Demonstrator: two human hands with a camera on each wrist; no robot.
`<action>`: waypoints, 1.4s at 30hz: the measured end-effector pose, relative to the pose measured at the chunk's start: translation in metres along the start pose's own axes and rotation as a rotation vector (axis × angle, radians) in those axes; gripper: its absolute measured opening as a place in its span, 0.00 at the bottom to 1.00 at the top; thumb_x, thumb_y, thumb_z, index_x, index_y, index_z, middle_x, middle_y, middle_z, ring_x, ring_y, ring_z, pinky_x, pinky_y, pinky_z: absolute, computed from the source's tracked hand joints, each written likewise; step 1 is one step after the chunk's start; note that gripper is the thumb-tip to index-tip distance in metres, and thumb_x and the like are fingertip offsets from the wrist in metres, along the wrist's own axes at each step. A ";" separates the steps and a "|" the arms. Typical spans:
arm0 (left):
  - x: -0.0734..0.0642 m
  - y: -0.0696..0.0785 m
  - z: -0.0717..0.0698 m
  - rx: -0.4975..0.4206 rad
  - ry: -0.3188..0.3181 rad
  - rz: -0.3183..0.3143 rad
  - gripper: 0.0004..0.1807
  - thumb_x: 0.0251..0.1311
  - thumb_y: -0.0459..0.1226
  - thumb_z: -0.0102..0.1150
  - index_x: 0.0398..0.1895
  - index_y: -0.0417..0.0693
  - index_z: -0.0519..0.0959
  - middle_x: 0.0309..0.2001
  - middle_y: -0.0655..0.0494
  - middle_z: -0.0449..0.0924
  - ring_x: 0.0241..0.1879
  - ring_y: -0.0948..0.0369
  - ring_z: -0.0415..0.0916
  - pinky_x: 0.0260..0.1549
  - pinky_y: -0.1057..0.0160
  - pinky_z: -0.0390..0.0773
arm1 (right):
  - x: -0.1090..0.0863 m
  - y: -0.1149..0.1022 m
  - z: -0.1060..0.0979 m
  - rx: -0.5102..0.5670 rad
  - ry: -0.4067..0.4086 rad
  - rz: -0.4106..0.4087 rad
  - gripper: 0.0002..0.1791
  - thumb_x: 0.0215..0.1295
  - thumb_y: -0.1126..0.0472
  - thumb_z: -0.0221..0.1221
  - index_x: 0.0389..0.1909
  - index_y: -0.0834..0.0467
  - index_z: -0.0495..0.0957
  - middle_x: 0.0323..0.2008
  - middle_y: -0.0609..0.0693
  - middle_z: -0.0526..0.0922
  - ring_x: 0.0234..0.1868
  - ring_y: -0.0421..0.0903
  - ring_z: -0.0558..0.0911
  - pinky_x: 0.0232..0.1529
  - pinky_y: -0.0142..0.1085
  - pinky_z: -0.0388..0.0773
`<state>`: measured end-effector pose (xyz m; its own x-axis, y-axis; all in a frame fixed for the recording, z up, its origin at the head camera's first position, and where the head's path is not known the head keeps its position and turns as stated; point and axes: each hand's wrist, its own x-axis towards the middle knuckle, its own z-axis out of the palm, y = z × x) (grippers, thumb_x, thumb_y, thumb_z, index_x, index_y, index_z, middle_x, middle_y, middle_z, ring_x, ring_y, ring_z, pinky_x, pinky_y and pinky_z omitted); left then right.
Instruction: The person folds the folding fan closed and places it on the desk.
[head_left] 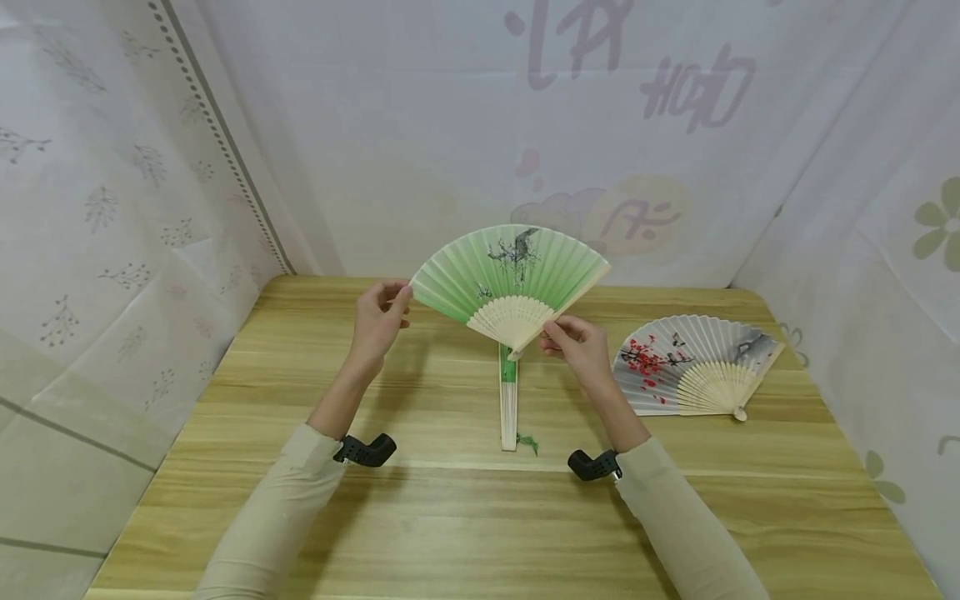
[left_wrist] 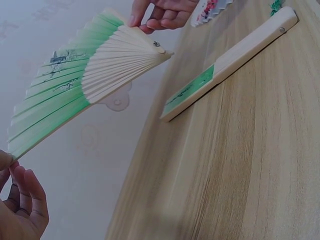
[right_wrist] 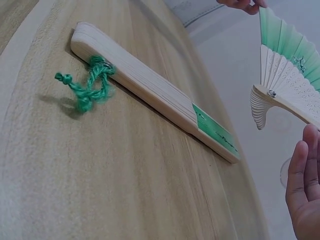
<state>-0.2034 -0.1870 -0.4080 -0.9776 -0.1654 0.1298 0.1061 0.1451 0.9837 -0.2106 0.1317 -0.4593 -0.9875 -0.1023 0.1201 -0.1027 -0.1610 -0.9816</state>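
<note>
Spread wide above the table, a green folding fan (head_left: 517,267) with a dark branch print is held up by both hands. My left hand (head_left: 378,321) pinches its left outer corner between thumb and fingers. On the other side, my right hand (head_left: 581,346) pinches the right guard stick low down, near the pale ribs. Below it lies a folded green fan (head_left: 508,417), closed, with a green cord (right_wrist: 92,87) at its pivot end. To the right of my right hand rests an open grey-white fan (head_left: 697,362) with red blossoms.
The wooden table (head_left: 450,525) carries the fans. White printed cloth (head_left: 375,133) hangs behind it and along both sides. A black wrist camera (head_left: 367,451) sits on the left forearm and another (head_left: 592,465) on the right.
</note>
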 end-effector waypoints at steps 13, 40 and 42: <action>-0.001 0.001 0.003 -0.014 -0.019 0.029 0.16 0.76 0.38 0.55 0.56 0.34 0.76 0.54 0.32 0.75 0.40 0.51 0.73 0.33 0.68 0.80 | -0.001 0.001 -0.001 0.011 -0.004 0.008 0.15 0.72 0.63 0.63 0.43 0.76 0.80 0.36 0.67 0.83 0.34 0.50 0.86 0.42 0.45 0.85; 0.002 0.005 0.012 -0.029 -0.023 0.057 0.16 0.75 0.38 0.56 0.54 0.32 0.76 0.47 0.35 0.76 0.35 0.61 0.73 0.34 0.67 0.80 | -0.002 0.002 0.003 -0.038 -0.020 0.016 0.15 0.72 0.64 0.63 0.48 0.75 0.80 0.34 0.58 0.84 0.33 0.47 0.86 0.43 0.45 0.85; 0.002 0.005 0.013 -0.030 -0.023 0.054 0.16 0.75 0.38 0.56 0.54 0.32 0.76 0.47 0.36 0.75 0.35 0.61 0.73 0.34 0.68 0.80 | -0.001 0.003 0.003 -0.041 -0.026 0.010 0.16 0.72 0.64 0.63 0.48 0.75 0.80 0.34 0.57 0.84 0.33 0.44 0.86 0.41 0.42 0.85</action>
<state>-0.2074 -0.1742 -0.4043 -0.9742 -0.1355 0.1805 0.1641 0.1237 0.9786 -0.2091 0.1281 -0.4622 -0.9850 -0.1298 0.1136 -0.0982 -0.1195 -0.9880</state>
